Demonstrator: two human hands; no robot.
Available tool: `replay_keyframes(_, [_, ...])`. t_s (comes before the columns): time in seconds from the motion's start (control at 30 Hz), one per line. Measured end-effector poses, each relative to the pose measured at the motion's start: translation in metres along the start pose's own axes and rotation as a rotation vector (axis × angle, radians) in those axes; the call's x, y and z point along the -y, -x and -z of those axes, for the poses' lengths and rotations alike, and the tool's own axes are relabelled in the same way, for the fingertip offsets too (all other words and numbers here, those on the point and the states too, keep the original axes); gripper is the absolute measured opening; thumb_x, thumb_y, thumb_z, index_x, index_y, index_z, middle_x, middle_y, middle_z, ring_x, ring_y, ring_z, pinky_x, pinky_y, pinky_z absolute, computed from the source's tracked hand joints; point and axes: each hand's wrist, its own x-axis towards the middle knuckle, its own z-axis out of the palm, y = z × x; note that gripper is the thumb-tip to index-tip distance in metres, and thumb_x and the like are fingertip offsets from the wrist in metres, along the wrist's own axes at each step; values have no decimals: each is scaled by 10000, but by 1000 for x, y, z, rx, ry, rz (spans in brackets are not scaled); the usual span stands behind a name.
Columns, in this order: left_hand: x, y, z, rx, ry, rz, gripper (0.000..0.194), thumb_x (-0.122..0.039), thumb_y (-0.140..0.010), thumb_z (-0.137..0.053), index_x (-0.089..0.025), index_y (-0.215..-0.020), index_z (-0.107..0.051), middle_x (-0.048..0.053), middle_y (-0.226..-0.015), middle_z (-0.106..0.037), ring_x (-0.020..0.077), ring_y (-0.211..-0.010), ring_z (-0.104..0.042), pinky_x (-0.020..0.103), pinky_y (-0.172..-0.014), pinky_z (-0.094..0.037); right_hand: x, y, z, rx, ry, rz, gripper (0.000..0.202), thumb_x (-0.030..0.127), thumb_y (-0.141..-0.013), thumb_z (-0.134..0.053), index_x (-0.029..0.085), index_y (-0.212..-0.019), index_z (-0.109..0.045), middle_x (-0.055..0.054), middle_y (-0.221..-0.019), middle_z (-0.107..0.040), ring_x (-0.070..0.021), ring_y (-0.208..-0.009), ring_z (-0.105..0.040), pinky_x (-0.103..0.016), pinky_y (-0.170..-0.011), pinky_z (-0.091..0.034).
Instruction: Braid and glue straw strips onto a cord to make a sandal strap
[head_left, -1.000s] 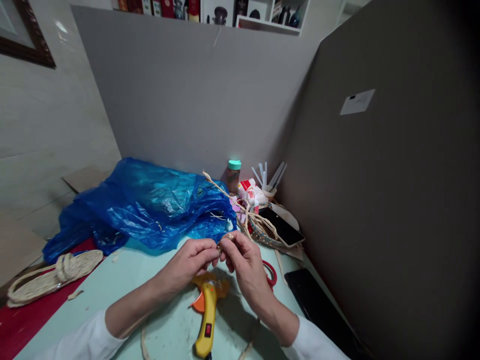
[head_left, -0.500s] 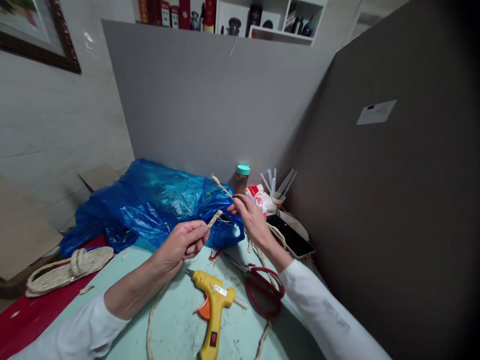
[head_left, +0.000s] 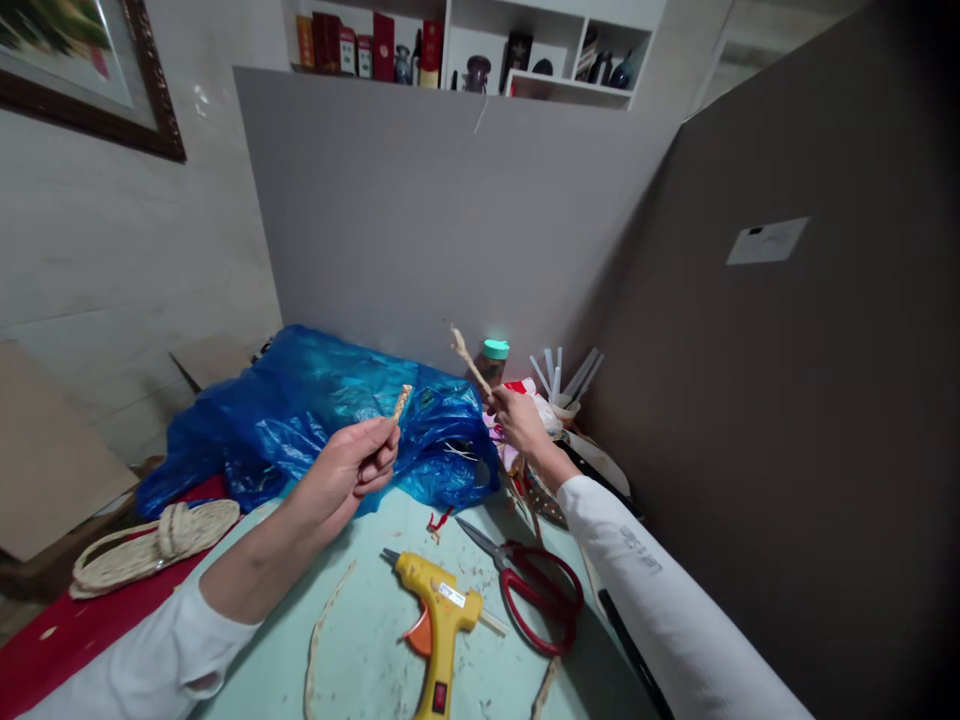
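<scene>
My left hand (head_left: pixel 358 468) is closed on a short end of braided straw cord (head_left: pixel 403 402), which points up from between thumb and fingers. My right hand (head_left: pixel 523 422), apart from it, pinches a twisted straw strand (head_left: pixel 471 362) whose loose tip leans up to the left. Below the hands lies a yellow glue gun (head_left: pixel 442 625) with an orange trigger and a glue stick at its back. Beside it are scissors (head_left: pixel 538 595) with red handles, blades apart. Thin straw cord (head_left: pixel 319 630) trails over the pale green tabletop (head_left: pixel 375 640).
A crumpled blue plastic bag (head_left: pixel 300 400) fills the back left. A woven straw sandal (head_left: pixel 161 548) rests on red cloth (head_left: pixel 67 640). A green-lidded jar (head_left: pixel 495 362) and a cup of glue sticks (head_left: pixel 564 405) stand at the back right. Grey panels (head_left: pixel 450 220) border the table.
My hands have moved apart. The left went left and up with the braided cord; the right went slightly right with its strand. The view has shifted a little.
</scene>
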Motion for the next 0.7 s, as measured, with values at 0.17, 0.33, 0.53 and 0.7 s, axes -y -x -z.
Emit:
replay_keyframes(0.17, [-1, -2, 2, 6, 27, -30, 264, -283, -834, -670, -124, -674, -533, -55, -549, -407, 8, -381, -254, 108, -327, -207, 8, 1, 41, -239, -303, 46, 410, 377, -1021, -252, 153, -989, -593, -4, -721, -605, -93, -547, -516, -206, -518, -439])
replay_keyframes(0.33, [3, -3, 4, -14, 58, -67, 235, -262, -851, -660, -138, -702, -526, -64, -543, -390, 15, -378, -256, 107, -322, -217, 23, -13, 78, -367, -438, 127, 334, 345, -1007, -283, 184, -1134, -547, -30, -885, -648, -78, -617, -544, -196, -597, -439])
replay_keyframes(0.53, [7, -2, 1, 6, 20, -69, 276, -304, -828, -693, -140, -689, -519, -71, -527, -375, 12, -381, -254, 100, -330, -217, 26, -16, 74, -117, -198, 150, 279, 173, -897, -515, 133, -1132, -661, -77, -987, -737, -153, -835, -654, -262, -779, -477])
replay_keyframes(0.7, [7, -1, 1, 30, 63, -73, 269, -292, -839, -682, -138, -693, -516, -69, -546, -377, 10, -384, -244, 102, -325, -213, 4, 12, 72, 44, 124, 29, 229, 164, -866, -578, 130, -1038, -726, -109, -1009, -744, -215, -961, -661, -271, -833, -447])
